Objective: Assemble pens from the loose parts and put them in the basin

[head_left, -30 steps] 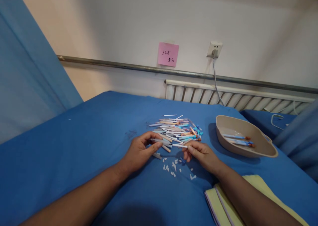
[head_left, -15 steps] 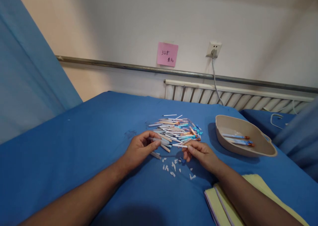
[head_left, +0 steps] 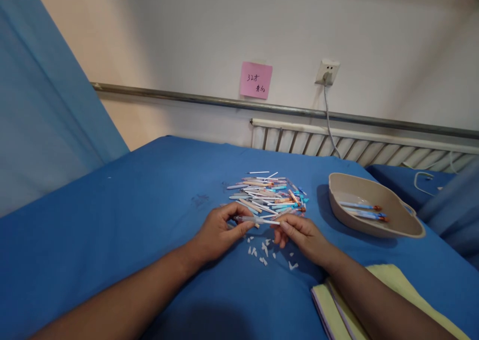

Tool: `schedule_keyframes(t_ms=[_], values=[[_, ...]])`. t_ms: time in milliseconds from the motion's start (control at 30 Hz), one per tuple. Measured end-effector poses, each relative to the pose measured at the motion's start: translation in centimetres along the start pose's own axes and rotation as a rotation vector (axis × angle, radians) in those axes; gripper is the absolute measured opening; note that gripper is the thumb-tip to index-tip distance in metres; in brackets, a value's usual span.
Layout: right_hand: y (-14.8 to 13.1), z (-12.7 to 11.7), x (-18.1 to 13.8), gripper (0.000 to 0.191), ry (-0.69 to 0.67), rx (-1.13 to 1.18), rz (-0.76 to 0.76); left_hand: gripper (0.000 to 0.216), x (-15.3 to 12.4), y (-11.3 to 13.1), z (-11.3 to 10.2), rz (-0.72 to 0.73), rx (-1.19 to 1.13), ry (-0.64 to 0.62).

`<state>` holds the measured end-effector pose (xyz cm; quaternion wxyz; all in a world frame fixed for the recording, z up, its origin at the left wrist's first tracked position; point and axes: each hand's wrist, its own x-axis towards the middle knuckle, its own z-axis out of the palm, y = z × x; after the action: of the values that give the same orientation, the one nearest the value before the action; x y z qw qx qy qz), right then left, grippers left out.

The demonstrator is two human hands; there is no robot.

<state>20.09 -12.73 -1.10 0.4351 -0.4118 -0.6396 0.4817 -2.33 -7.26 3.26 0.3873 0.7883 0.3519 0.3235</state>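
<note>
My left hand [head_left: 220,233] is closed around a translucent pen barrel [head_left: 259,220], gripping it between thumb and fingers. A thin white pen refill [head_left: 273,223] sticks out of the barrel's right end. The refill's outer end is pinched by my right hand [head_left: 307,235], between thumb and forefinger. Just beyond both hands lies a pile of pen barrels and white refills [head_left: 265,200], in grey, tan, turquoise and orange. Nearer to me, below the hands, several small white cone-shaped pen tips [head_left: 264,249] are scattered on the blue cloth.
To the right stands a beige plastic basket [head_left: 404,230] with several blue-and-white pens [head_left: 361,214] in it. A folded yellow towel [head_left: 389,275] lies under my right forearm. The blue cloth [head_left: 149,190] covers the surface, which ends at a wall with a radiator [head_left: 314,143].
The refill has slid left into the barrel, and my two hands have come closer together. Its dark tip, visible before outside the barrel, is now inside. The view has shifted slightly.
</note>
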Motion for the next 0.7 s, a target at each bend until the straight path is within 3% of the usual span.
schedule_keyframes(t_ms=[200,700], values=[[-0.9,1.3,-0.3,0.035,-0.046,0.082,0.022,0.016,-0.2,0.4,1.0,-0.050,-0.043,-0.066],[-0.7,1.8,0.0,0.034,-0.032,0.098,0.024,0.021,-0.4,0.6,1.6,-0.092,-0.192,-0.022]])
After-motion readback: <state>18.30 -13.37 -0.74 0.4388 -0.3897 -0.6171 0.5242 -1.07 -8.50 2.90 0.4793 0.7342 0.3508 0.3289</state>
